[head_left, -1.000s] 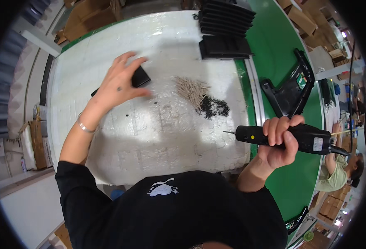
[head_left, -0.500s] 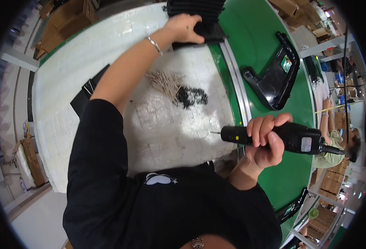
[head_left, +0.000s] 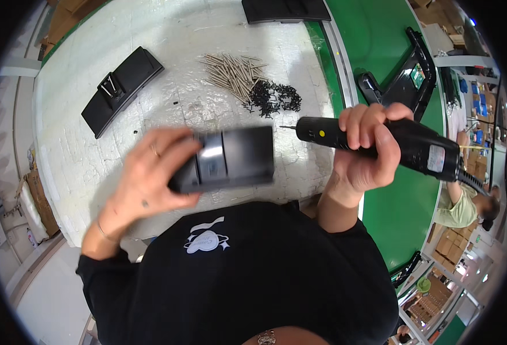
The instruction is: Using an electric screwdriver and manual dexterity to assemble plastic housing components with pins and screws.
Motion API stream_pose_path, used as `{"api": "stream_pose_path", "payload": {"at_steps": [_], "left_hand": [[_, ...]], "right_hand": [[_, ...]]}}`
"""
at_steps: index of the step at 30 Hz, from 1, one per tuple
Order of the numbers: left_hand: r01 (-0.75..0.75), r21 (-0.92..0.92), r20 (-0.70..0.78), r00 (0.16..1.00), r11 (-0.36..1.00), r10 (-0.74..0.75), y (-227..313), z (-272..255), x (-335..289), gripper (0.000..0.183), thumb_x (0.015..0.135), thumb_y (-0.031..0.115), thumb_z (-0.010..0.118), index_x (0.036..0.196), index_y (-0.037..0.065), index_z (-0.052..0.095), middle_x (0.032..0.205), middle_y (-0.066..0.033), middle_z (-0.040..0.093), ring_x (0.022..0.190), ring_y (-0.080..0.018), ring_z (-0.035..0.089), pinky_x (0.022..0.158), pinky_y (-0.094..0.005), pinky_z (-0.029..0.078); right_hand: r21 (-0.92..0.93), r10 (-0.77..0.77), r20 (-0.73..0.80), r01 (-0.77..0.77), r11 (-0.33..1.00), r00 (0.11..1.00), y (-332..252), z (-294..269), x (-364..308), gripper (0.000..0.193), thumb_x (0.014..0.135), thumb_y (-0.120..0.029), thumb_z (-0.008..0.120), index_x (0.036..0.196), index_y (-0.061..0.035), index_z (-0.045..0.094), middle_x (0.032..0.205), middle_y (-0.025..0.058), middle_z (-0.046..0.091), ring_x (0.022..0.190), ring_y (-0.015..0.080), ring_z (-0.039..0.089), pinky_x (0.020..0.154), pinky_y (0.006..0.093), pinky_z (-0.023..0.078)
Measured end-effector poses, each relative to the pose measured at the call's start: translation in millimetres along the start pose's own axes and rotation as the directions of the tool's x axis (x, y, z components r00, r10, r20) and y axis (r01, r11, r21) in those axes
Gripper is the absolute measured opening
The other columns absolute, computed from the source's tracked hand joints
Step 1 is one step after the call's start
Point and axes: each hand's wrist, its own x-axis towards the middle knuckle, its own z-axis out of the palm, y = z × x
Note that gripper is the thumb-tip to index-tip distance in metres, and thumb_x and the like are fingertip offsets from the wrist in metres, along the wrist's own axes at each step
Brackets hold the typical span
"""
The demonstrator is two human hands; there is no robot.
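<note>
My left hand (head_left: 158, 172) is closed round the left end of a black plastic part (head_left: 247, 155), held low in front of my chest and smeared by motion. My right hand (head_left: 371, 146) grips a black electric screwdriver (head_left: 425, 141) with a cord at its back end. Its thin bit points left, just beyond the part's right edge and apart from it. Past the part lie a heap of long metal pins (head_left: 233, 75) and a pile of small black screws (head_left: 273, 99). A similar curved black part (head_left: 121, 91), with two metal pins standing in its middle, rests at the left.
Another black part (head_left: 285, 10) lies at the far edge of the white-covered table (head_left: 81, 167). On the green surface (head_left: 400, 221) to the right is a large black plastic frame (head_left: 414, 75). A metal rail (head_left: 345, 52) divides the two. Another person (head_left: 460, 207) is at the far right.
My left hand has come back from the stacked black parts at the far edge, bringing one part close to me. The screwdriver in my right hand has shifted slightly away from my body.
</note>
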Motion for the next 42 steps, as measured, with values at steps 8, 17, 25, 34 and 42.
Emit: {"api": "stream_pose_path", "payload": {"at_steps": [8, 17, 25, 34, 42], "left_hand": [[0.195, -0.186, 0.033, 0.981, 0.963, -0.193, 26, 7, -15, 0.065, 0.054, 0.026, 0.087, 0.111, 0.005, 0.064, 0.115, -0.0147, 0.059, 0.113, -0.0360, 0.054, 0.097, -0.0457, 0.044], [-0.199, -0.153, -0.126, 0.975, 0.968, 0.181, -14, 59, 73, 0.027, 0.073, 0.014, 0.078, 0.098, 0.009, 0.068, 0.107, -0.0059, 0.062, 0.113, -0.0321, 0.055, 0.092, -0.0442, 0.047], [-0.332, -0.117, -0.215, 0.929, 0.936, 0.302, -22, 84, 102, 0.017, 0.079, 0.012, 0.075, 0.096, 0.012, 0.071, 0.099, -0.0007, 0.067, 0.110, -0.0283, 0.057, 0.091, -0.0415, 0.047], [-0.259, -0.199, -0.299, 0.934, 0.945, 0.193, -11, 72, 94, 0.010, 0.078, 0.012, 0.075, 0.087, 0.011, 0.070, 0.080, -0.0020, 0.067, 0.097, -0.0253, 0.062, 0.083, -0.0385, 0.048], [-0.252, -0.221, -0.311, 0.934, 0.942, 0.177, -8, 73, 87, 0.009, 0.077, 0.012, 0.075, 0.081, 0.009, 0.067, 0.078, -0.0017, 0.064, 0.093, -0.0244, 0.061, 0.078, -0.0388, 0.049]], "right_hand": [[-0.047, -0.013, -0.040, 0.011, 0.999, 0.999, 25, 14, 13, 0.029, 0.078, 0.002, 0.052, 0.106, -0.0015, 0.047, 0.068, 0.0072, 0.050, 0.049, 0.0146, 0.044, 0.051, 0.0335, 0.043], [-0.015, -0.034, 0.000, 0.034, 0.999, 0.999, 6, 17, 5, 0.025, 0.080, -0.005, 0.052, 0.106, -0.0059, 0.049, 0.065, 0.0033, 0.044, 0.051, 0.0134, 0.042, 0.057, 0.0324, 0.040], [0.005, -0.142, 0.163, 0.144, 0.990, 0.976, -12, 20, 9, 0.025, 0.084, -0.014, 0.052, 0.108, -0.0077, 0.052, 0.063, -0.0018, 0.040, 0.053, 0.0100, 0.041, 0.062, 0.0312, 0.037], [0.065, -0.166, 0.254, 0.155, 0.986, 0.953, -18, 25, 13, 0.026, 0.083, -0.015, 0.053, 0.108, -0.0078, 0.053, 0.063, -0.0024, 0.044, 0.053, 0.0088, 0.042, 0.063, 0.0304, 0.038], [0.144, -0.179, 0.337, 0.137, 0.980, 0.924, -15, 27, 9, 0.033, 0.081, -0.008, 0.057, 0.111, -0.0085, 0.043, 0.061, 0.0026, 0.048, 0.048, 0.0145, 0.047, 0.056, 0.0333, 0.042]]}}
